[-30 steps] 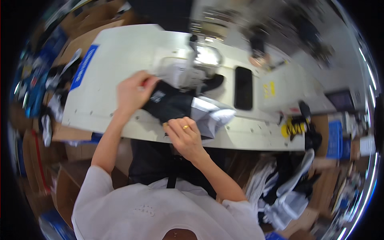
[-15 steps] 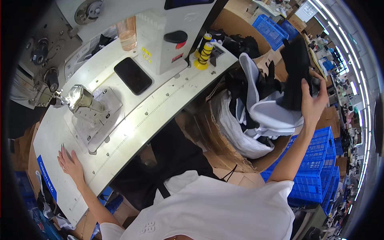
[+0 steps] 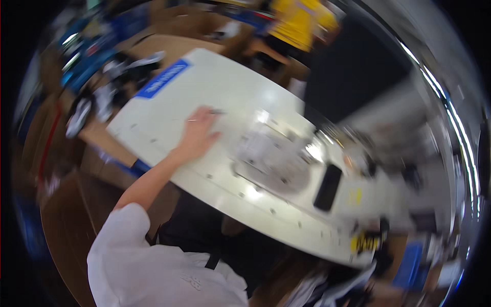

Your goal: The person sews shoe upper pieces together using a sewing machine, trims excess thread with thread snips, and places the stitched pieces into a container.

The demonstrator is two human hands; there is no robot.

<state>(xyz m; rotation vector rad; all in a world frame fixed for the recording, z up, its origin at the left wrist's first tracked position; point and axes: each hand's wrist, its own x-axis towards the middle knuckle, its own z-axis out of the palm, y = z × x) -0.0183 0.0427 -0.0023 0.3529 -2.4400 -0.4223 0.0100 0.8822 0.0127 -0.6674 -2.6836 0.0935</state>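
My left hand (image 3: pixel 198 135) rests on the white machine table (image 3: pixel 225 82), thumb apart from the fingers, which reach toward the table's middle. Motion smears it a little; no object shows in its grasp. Beside it is the blurred metal base (image 3: pixel 276 158) of the machine, a shiny part at its edge. A black phone (image 3: pixel 328 187) lies farther right on the tabletop. My right hand is out of view.
Yellow thread spools (image 3: pixel 365 242) stand at the table's right end, above white and black pieces (image 3: pixel 307 286). Dark and white pieces (image 3: pixel 105 97) lie beyond the left edge. A person in yellow (image 3: pixel 296 23) is at the back.
My view has swung to the left, so the table sits differently in it. My right hand, which held a black piece over the carton, has left the view. My left hand stays on the table.
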